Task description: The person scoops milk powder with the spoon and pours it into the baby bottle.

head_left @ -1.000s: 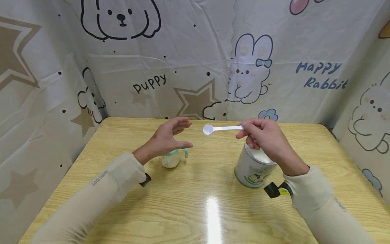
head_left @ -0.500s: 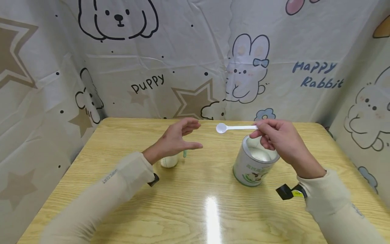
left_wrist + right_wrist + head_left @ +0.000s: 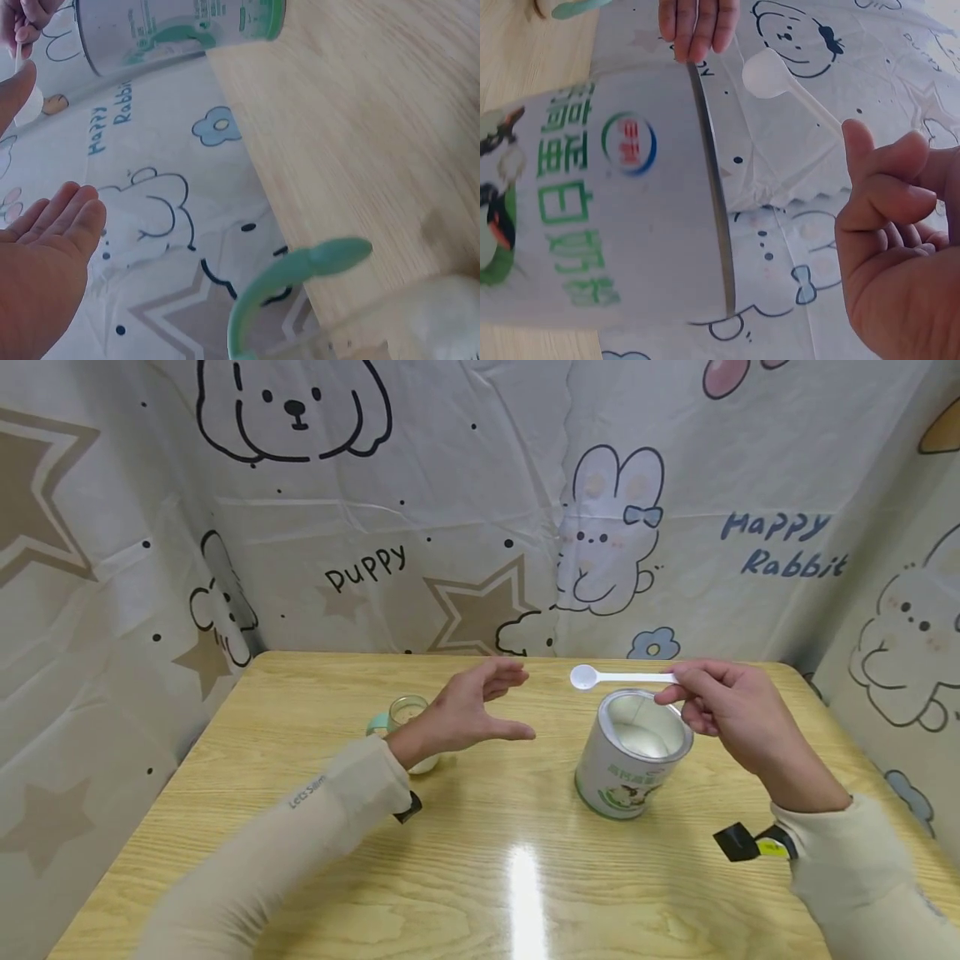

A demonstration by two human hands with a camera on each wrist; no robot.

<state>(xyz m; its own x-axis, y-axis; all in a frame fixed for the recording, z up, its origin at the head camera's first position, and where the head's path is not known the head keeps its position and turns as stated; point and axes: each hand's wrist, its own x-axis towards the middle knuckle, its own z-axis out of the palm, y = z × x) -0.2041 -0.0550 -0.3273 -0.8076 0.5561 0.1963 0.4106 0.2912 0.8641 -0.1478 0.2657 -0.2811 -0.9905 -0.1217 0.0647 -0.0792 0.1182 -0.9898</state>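
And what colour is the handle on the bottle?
Mint green; the handle shows best in the left wrist view.

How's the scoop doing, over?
Right hand pinches measuring scoop, higher than milk powder tin. Left hand empty. Head view: left wrist partly hides baby bottle.

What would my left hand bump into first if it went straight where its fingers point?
In the head view, your left hand would probably meet the white scoop first; depth is unclear, so it might miss it and reach the can instead.
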